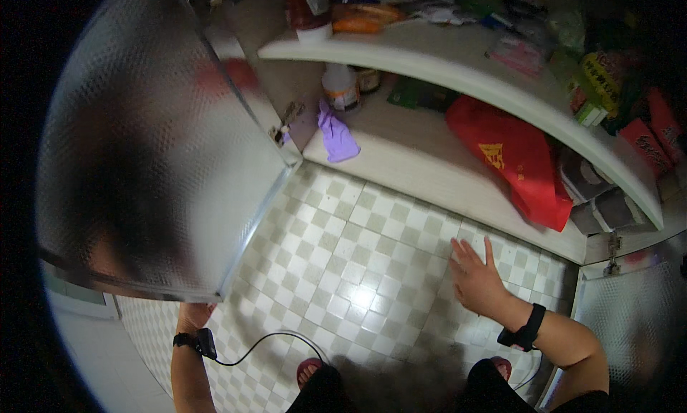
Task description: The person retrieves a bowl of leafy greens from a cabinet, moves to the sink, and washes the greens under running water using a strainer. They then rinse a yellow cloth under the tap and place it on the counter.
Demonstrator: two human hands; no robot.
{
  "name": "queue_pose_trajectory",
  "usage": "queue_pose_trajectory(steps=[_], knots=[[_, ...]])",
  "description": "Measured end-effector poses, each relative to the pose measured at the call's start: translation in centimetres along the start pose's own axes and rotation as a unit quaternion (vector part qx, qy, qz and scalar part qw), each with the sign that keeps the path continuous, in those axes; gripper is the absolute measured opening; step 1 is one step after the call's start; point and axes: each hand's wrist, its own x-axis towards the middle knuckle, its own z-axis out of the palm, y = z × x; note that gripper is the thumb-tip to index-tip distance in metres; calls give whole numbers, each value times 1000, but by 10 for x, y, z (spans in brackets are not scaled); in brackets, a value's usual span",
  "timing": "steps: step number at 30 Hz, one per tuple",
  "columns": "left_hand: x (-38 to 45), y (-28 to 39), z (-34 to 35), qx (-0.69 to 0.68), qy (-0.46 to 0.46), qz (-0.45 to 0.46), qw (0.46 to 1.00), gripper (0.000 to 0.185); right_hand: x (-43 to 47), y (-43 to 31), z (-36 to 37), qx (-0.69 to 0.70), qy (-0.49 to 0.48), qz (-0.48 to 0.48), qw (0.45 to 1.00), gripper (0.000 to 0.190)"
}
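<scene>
My left hand (196, 313) is at the lower corner of the left cabinet door (225, 198), whose panel is textured and reflective. The door hides most of its fingers, so its grip cannot be made out. My right hand (476, 284) hangs over the checkered tile floor (349, 252) with fingers spread and nothing in it. In front of it, a red bag (504, 150) with gold printing droops over the front edge of the cabinet's bottom board (397, 155). A crumpled purple cloth or glove (338, 136) lies near that board's left end.
Packets, pouches and a red-brown bottle (308, 10) crowd the upper shelf (375, 52). Below it stand a labelled white container (341, 88) and dark boxes (606, 209). The right door (628, 311) stands swung outward. A black cable (273, 335) runs from my left wrist device.
</scene>
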Motion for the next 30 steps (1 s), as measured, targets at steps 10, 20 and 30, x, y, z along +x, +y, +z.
queue_pose_trajectory(steps=[10, 20, 30], knots=[[-1, 13, 50, 73, -84, -68, 991, 30, -41, -29, 2, 70, -81, -115, 988, 44], [2, -1, 209, 176, -215, -116, 954, 26, -30, -65, -62, 357, -69, -174, 915, 67], [19, -32, 422, 235, -419, -101, 871, 24, -7, -59, -107, 516, 88, -51, 851, 57]])
